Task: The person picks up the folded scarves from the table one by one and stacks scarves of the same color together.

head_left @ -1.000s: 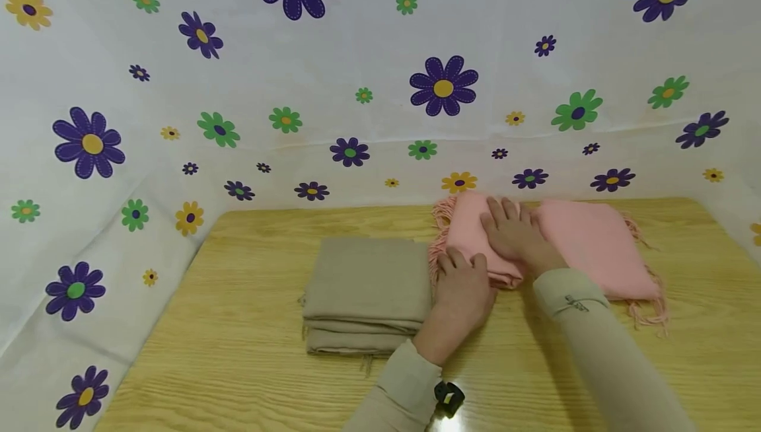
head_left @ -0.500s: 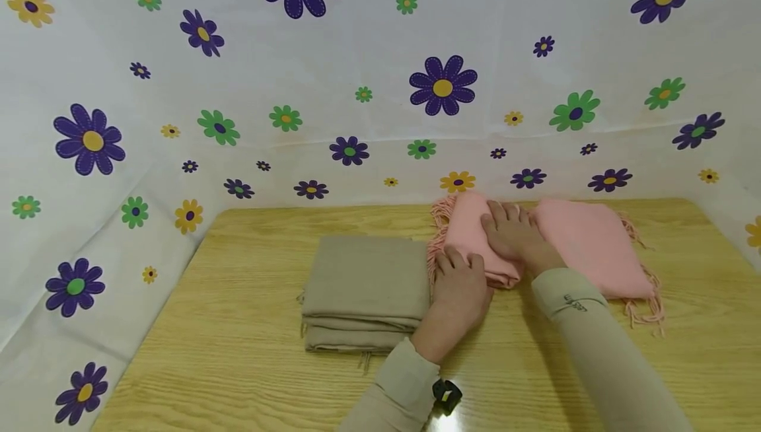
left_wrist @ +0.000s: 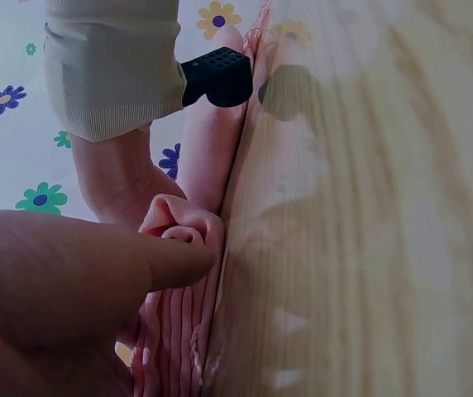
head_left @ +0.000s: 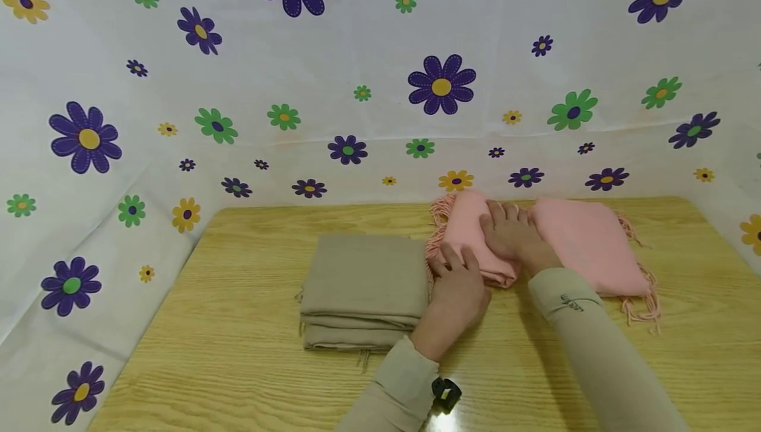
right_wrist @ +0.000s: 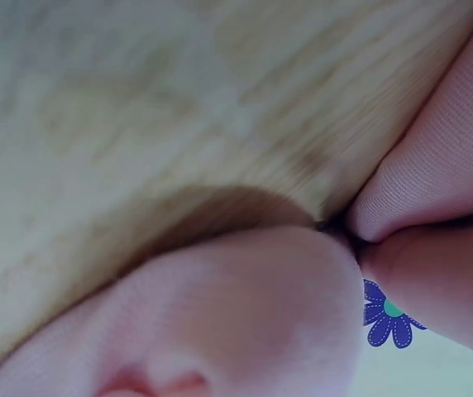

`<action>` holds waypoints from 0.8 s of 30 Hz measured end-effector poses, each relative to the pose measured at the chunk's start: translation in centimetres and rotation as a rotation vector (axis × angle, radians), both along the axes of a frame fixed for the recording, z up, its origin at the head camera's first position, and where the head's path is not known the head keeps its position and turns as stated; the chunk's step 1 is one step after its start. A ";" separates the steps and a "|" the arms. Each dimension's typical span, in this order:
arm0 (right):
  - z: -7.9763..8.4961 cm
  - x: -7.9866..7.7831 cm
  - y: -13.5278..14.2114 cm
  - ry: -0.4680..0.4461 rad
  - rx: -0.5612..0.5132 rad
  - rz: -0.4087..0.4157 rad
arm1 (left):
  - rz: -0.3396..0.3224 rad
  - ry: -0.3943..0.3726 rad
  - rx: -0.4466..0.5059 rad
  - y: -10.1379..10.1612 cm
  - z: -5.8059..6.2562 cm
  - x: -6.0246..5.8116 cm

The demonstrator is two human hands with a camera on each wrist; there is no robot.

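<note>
A folded pink fringed scarf (head_left: 470,220) lies on the table, right of centre in the head view. My right hand (head_left: 514,234) rests on its top with the fingers laid forward. At the scarf's near left corner, my left hand (head_left: 458,290) touches the cloth with lightly bent fingers. The left wrist view shows the left thumb (left_wrist: 96,269) across the scarf's layered, rolled edge (left_wrist: 179,331). A second folded pink scarf (head_left: 588,244) lies close on the right. In the right wrist view a finger (right_wrist: 443,285) is seen near pink cloth; its contact is unclear.
A stack of folded beige cloths (head_left: 365,280) sits left of the left hand, close to its wrist. The wooden table (head_left: 238,366) backs onto a white curtain with flower prints (head_left: 357,42). A black device (head_left: 446,394) is at the left cuff.
The left hand's fingers have straightened and spread a little on the scarf. The right hand stays on top of it. The head view has shifted slightly.
</note>
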State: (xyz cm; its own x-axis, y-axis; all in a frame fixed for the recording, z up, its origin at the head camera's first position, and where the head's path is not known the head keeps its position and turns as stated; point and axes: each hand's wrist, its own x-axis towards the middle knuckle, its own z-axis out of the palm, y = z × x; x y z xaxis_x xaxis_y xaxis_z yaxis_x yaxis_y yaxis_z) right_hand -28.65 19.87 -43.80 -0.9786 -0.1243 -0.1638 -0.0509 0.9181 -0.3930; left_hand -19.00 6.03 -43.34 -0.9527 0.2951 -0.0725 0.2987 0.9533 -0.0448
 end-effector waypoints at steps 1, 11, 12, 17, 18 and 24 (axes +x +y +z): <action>0.0 0.1 0.0 0.001 0.003 0.001 | -0.004 -0.002 0.006 0.0 0.0 0.0; 0.2 0.4 -0.2 0.002 0.026 -0.009 | -0.004 -0.148 0.201 -0.9 0.7 -0.6; 0.3 0.5 -0.2 0.004 0.028 -0.010 | -0.005 -0.140 0.202 -1.0 0.7 -0.6; 0.3 0.7 -0.3 0.005 0.037 -0.022 | 0.007 -0.100 0.192 -1.0 0.5 -0.6; 0.3 0.7 -0.3 0.006 0.038 -0.024 | 0.010 -0.095 0.187 -1.0 0.4 -0.6; 0.2 1.0 -0.3 0.012 0.047 -0.027 | 0.032 -0.102 0.179 -0.8 0.3 -0.5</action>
